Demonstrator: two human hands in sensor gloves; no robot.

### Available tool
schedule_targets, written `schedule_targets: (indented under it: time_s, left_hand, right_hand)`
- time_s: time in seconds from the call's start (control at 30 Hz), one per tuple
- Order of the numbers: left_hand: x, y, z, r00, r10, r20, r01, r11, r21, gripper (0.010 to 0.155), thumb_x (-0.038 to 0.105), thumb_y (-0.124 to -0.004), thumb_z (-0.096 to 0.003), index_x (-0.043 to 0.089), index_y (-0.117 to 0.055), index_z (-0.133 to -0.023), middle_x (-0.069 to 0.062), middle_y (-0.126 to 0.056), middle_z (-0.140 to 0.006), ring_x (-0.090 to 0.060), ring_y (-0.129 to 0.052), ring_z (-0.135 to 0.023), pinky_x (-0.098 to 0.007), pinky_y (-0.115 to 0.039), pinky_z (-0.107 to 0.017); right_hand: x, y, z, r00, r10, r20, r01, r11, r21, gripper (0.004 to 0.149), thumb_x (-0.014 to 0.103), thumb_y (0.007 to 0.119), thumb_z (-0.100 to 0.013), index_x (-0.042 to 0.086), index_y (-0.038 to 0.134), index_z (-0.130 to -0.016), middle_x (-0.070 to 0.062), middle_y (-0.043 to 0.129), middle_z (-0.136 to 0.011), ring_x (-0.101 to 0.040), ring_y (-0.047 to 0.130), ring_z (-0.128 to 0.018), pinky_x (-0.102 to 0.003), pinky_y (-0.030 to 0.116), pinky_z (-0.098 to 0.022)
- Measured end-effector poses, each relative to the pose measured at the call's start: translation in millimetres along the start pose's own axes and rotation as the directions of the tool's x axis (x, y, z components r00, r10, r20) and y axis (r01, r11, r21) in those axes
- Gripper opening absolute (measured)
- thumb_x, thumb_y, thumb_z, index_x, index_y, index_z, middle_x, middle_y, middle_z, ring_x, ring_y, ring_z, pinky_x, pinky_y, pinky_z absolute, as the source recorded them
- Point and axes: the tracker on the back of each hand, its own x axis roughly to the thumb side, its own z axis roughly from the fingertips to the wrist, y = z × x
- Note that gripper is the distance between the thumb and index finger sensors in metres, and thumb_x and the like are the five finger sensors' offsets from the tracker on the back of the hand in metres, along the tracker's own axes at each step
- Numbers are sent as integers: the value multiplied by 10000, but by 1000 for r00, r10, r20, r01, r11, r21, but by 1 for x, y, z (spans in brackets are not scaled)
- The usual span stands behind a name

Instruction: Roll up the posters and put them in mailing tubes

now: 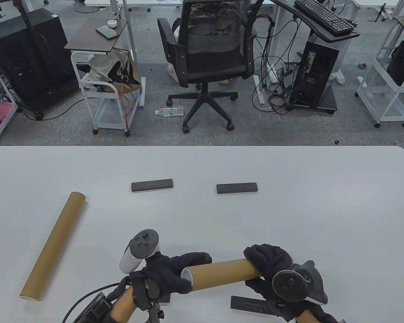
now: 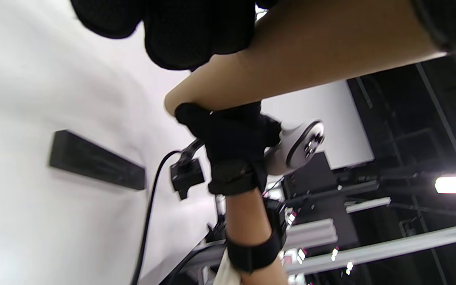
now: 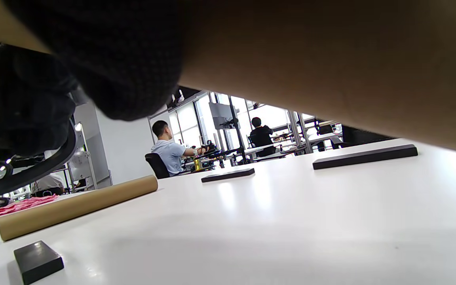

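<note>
A brown cardboard mailing tube (image 1: 222,272) is held just above the table near its front edge, lying left to right. My left hand (image 1: 168,276) grips its left open end, where a white inner edge shows. My right hand (image 1: 269,264) grips its right end from above. In the left wrist view the tube (image 2: 311,59) runs across the top, with my left fingers (image 2: 180,27) on it and my right hand (image 2: 232,138) at its far end. In the right wrist view the tube (image 3: 331,67) fills the top beside my gloved fingers (image 3: 113,59). No loose poster is in view.
A second cardboard tube (image 1: 54,245) lies at an angle on the table's left side, also in the right wrist view (image 3: 77,208). Two dark flat bars (image 1: 152,185) (image 1: 236,188) lie mid-table. A third bar (image 1: 252,304) lies under my right hand. An office chair (image 1: 212,54) stands beyond the table.
</note>
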Motion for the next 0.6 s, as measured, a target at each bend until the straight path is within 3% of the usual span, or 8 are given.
schedule_targets:
  time_s: [0.13,0.23,0.3,0.47,0.6]
  left_hand:
    - [3,10,7,997,-60,49,48,977,207,977,793,-777,-286,285,-471,-1061,-70,-743,-1007,-314,-925,-801,-528,-769,-582]
    - [4,18,17,991,-128,37,96,879,467,880,716,-738,-341,279,-451,-1049,-71,-742,-989,-302,-942,-765,-512,-783,-557]
    - [4,20,21,983,-180,-17,160,821,549,752,645,-712,-392,321,-492,-1034,-74,-766,-969,-298,-955,-745,-510,-790,-544]
    - [0,17,19,951,-294,-93,299,801,519,677,570,-626,-443,357,-434,-1056,-116,-716,-1005,-315,-936,-765,-519,-780,-553]
    - [-1,9,16,907,-396,-144,413,767,492,678,550,-505,-448,369,-296,-1067,-155,-526,-1099,-362,-862,-855,-538,-755,-581]
  right_hand:
    - [-4,-1,0,1000,-6,-23,6,1000,-12,805,340,985,-334,148,515,-958,-166,661,-922,-468,714,-819,-702,579,-605]
    - [-7,-1,0,999,-7,-51,6,1000,-21,807,375,968,-342,125,518,-964,-181,675,-903,-471,736,-770,-694,593,-596]
    - [-6,0,-1,998,-3,-66,1,1000,-22,808,389,963,-343,114,527,-965,-189,685,-893,-468,747,-748,-692,605,-584]
    - [-8,5,-1,995,43,-92,-41,999,22,808,392,959,-344,111,528,-966,-189,686,-892,-465,752,-744,-688,611,-579]
    - [-7,7,-3,994,51,-92,-47,998,43,807,391,959,-343,109,530,-966,-191,690,-890,-467,757,-739,-684,620,-573]
